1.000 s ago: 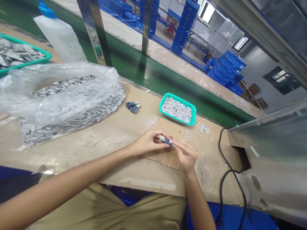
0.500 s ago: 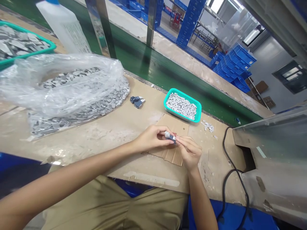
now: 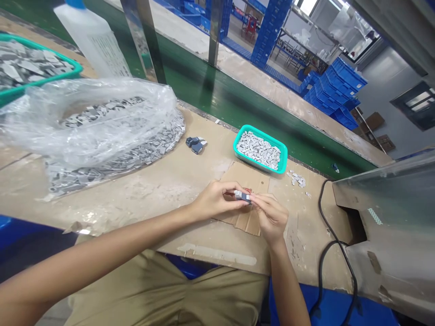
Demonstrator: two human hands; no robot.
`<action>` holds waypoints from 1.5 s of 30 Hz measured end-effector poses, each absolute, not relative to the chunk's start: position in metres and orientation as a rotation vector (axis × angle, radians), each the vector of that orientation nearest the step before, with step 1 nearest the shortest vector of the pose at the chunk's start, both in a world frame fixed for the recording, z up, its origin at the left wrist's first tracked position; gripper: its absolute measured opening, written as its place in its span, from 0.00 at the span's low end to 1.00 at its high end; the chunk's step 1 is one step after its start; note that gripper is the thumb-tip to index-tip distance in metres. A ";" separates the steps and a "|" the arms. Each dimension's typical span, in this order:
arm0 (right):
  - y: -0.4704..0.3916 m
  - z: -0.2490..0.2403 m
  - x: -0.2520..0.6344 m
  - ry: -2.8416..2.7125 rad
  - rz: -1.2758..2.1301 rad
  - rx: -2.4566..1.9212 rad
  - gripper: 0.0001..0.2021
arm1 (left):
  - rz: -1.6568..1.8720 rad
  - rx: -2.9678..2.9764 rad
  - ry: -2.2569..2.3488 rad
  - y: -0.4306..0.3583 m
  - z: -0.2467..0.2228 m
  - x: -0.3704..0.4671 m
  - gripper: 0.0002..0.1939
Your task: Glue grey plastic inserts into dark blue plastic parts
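Between my two hands is a small dark blue and light grey plastic part (image 3: 243, 196). My left hand (image 3: 215, 199) is closed in a pinch on its left side, thumb below and fingers above. The fingertips of my right hand (image 3: 272, 213) press together at its right end, on a pale piece that is mostly hidden. Under the hands lies a flat piece of cardboard (image 3: 250, 175), with something small and red behind the part. Two or so similar dark blue and grey parts (image 3: 196, 145) rest on the table to the left.
A teal basket (image 3: 284, 159) of small pale pieces stands beyond my hands; loose pieces (image 3: 297, 178) lie beside it. At left are a clear plastic bag (image 3: 112, 131) of grey pieces, another basket and a white bottle (image 3: 98, 43). Black cables (image 3: 326, 222) hang by a metal housing (image 3: 390, 217) at right.
The part between my hands is turned slightly and sits more level. Both hands keep their hold; the whole view has shifted a little.
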State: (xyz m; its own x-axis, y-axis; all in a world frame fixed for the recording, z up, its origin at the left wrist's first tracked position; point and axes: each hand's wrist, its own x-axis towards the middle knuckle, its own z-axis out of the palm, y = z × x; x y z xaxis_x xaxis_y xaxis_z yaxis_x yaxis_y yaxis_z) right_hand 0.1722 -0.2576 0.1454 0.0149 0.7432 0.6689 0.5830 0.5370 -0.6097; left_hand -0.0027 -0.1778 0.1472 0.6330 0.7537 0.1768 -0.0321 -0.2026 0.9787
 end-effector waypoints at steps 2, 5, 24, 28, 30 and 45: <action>-0.258 0.144 0.174 -1.708 0.164 -1.124 0.21 | 0.803 1.629 0.624 -0.179 0.148 -0.003 0.11; -0.258 0.142 0.174 -1.760 0.130 -1.104 0.24 | 0.809 1.608 0.630 -0.179 0.147 -0.003 0.11; -0.259 0.143 0.161 -1.802 0.009 -1.068 0.25 | 0.883 1.584 0.630 -0.178 0.146 -0.006 0.11; -0.258 0.137 0.163 -1.847 0.004 -1.105 0.29 | 0.891 1.635 0.631 -0.172 0.145 -0.008 0.12; -0.258 0.134 0.162 -1.851 0.004 -1.107 0.28 | 0.881 1.628 0.630 -0.168 0.145 -0.008 0.12; -0.256 0.134 0.158 -1.086 1.157 -1.183 0.31 | 1.308 2.237 0.267 -0.166 0.134 -0.001 0.06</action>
